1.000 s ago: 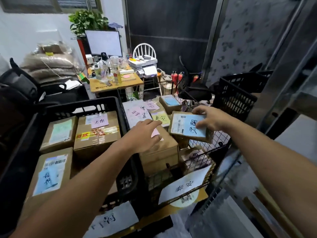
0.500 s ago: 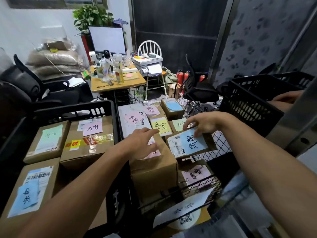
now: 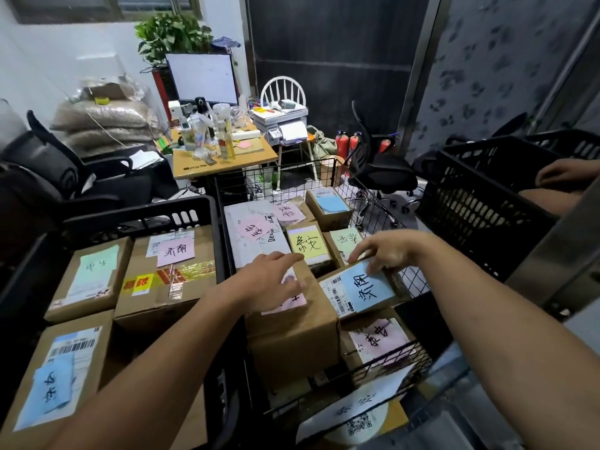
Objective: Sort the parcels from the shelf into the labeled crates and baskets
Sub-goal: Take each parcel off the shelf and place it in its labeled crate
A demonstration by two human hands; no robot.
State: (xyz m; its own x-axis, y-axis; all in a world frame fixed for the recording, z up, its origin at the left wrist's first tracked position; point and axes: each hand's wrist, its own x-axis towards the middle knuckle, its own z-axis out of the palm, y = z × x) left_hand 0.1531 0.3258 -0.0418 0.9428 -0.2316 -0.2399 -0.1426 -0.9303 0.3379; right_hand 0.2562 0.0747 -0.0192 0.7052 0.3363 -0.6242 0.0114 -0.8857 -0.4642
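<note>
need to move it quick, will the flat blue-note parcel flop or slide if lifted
The blue-note parcel looks like stiff cardboard, so probably no flop. It is thin, with the right hand holding just one edge, so likely light. It seems to lie tilted against the big cardboard box and may slide.

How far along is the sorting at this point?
Done: the black crate holds at least three labelled boxes; the wire basket is packed with parcels. In hand: the right hand grips the blue-noted parcel atop the basket's pile; the left hand rests on a large brown box. Left: unclear, the shelf is out of view.
</note>
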